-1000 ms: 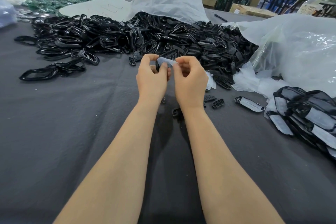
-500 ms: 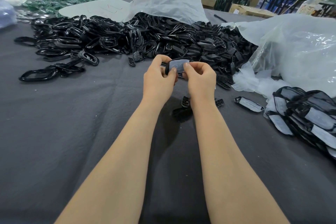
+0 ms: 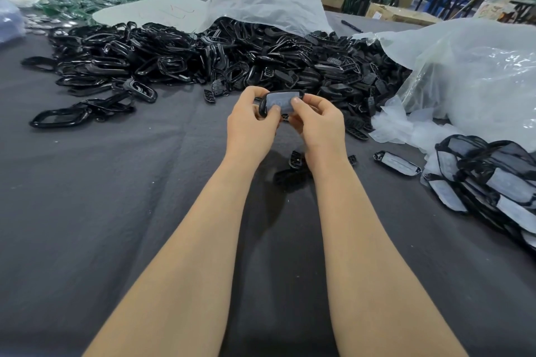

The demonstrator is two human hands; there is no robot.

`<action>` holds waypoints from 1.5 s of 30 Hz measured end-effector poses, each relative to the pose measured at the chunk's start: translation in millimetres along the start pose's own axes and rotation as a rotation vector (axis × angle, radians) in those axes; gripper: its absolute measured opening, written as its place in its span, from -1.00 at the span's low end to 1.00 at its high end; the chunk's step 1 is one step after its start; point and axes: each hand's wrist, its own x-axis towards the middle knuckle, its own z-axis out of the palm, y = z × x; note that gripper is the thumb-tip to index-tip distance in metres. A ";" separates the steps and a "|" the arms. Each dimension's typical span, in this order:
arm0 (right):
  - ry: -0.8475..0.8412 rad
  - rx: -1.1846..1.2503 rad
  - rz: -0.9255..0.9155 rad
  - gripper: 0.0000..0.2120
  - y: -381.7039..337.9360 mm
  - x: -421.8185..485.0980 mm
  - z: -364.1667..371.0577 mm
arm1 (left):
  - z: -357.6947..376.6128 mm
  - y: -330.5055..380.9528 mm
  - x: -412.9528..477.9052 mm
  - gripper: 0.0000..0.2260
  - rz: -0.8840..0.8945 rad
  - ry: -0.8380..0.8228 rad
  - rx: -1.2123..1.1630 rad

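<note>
Both hands hold one small black plastic frame with a grey film over its face (image 3: 282, 101) above the dark cloth. My left hand (image 3: 251, 123) grips its left end, thumb on the film. My right hand (image 3: 318, 123) pinches the right end, thumb pressed on the film's top. Behind the hands lies a big heap of loose black frames and inserts (image 3: 220, 62). A stack of frames with grey film (image 3: 490, 180) sits at the right, with one single filmed frame (image 3: 397, 163) beside it.
A dark grey cloth (image 3: 110, 197) covers the table. White plastic bags (image 3: 475, 78) lie at the right and behind the heap. A few small black inserts (image 3: 295, 159) sit under my wrists. Green pieces (image 3: 87, 0) lie far left.
Both hands have shifted a little right with the frame, and the grey film now shows spread across its face under both thumbs.
</note>
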 end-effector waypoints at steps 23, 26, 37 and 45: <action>-0.133 -0.113 0.037 -0.94 2.6 1.6 -4.7 | 0.1 -4.8 4.7 -0.86 -0.006 0.028 0.025; -0.176 -0.141 0.024 -0.91 3.6 0.3 -3.9 | 0.5 -5.5 5.0 -0.85 -0.014 0.024 0.026; -0.186 -0.042 0.064 -0.89 -1.7 -2.3 -7.8 | 0.4 -7.7 6.3 -0.78 -0.013 0.020 -0.033; -0.104 -0.126 0.030 -0.84 -2.0 -2.8 -5.6 | 1.4 -8.5 6.8 -0.86 -0.007 -0.006 -0.048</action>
